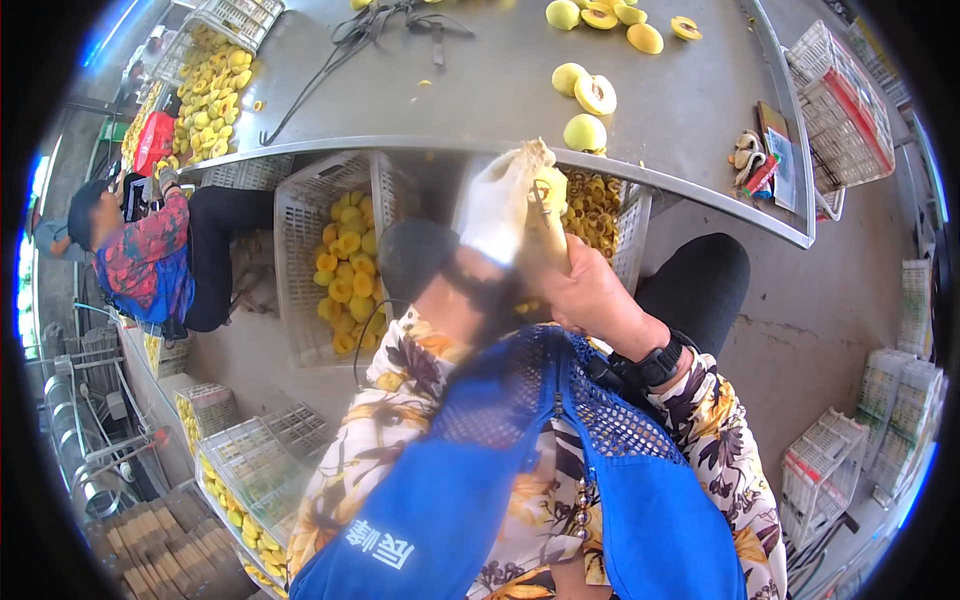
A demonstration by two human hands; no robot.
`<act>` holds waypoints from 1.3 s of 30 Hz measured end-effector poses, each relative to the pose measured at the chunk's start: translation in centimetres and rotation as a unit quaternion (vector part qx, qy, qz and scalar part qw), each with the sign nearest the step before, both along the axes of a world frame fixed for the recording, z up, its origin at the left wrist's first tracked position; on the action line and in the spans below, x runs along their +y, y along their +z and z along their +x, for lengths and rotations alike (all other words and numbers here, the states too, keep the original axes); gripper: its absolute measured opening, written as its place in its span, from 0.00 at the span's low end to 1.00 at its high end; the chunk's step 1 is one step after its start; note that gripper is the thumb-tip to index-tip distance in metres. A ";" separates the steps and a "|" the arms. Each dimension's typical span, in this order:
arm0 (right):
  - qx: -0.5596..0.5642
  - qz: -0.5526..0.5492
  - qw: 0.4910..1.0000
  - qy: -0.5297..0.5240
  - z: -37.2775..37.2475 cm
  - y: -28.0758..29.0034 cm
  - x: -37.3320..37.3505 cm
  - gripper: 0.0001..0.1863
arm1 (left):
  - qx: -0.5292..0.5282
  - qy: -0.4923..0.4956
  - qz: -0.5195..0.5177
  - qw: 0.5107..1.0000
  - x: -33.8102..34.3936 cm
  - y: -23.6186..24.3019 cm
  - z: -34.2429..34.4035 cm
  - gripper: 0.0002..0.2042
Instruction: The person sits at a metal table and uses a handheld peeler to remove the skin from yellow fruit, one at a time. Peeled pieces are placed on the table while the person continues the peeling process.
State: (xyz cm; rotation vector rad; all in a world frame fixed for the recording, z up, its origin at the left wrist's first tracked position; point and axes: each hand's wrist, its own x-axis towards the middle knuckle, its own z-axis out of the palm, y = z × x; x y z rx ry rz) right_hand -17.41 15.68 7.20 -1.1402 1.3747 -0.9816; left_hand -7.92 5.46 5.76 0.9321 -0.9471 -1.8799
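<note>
My left hand [497, 212], in a white glove, is closed around a yellow peach half [550, 183] just in front of the table's near edge. My bare right hand [598, 297] grips a pitting tool by its pale handle [551, 243]. The tool's dark metal tip meets the peach flesh; its exact shape is hard to make out. Beyond my hands, on the metal table [420, 110], lie a greenish-yellow peach [584, 133] and a cut peach half showing its brown stone [596, 95]. More peaches [645, 38] and halves are scattered at the far right.
Under the table stand a white crate of yellow peach halves [347, 265] and another holding brownish scraps [592, 215]. Dark straps [385, 25] lie on the tabletop. A seated co-worker [150, 250] is at left beside heaped halves [212, 105]. Stacked crates [840, 110] stand at right.
</note>
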 end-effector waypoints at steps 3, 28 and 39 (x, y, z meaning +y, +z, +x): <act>-0.102 0.136 0.985 0.011 -0.1 0.9 0.2 0.09 | -0.024 0.012 0.019 0.999 0.0 -0.4 -0.1 0.12; -0.303 0.167 0.930 0.121 -1.8 -2.0 -0.5 0.07 | 0.046 0.093 0.104 0.989 -4.9 0.3 6.8 0.15; 0.209 0.057 0.970 0.111 -3.7 -7.7 -0.3 0.16 | -0.624 -0.086 -0.497 0.596 -8.1 2.4 2.9 0.20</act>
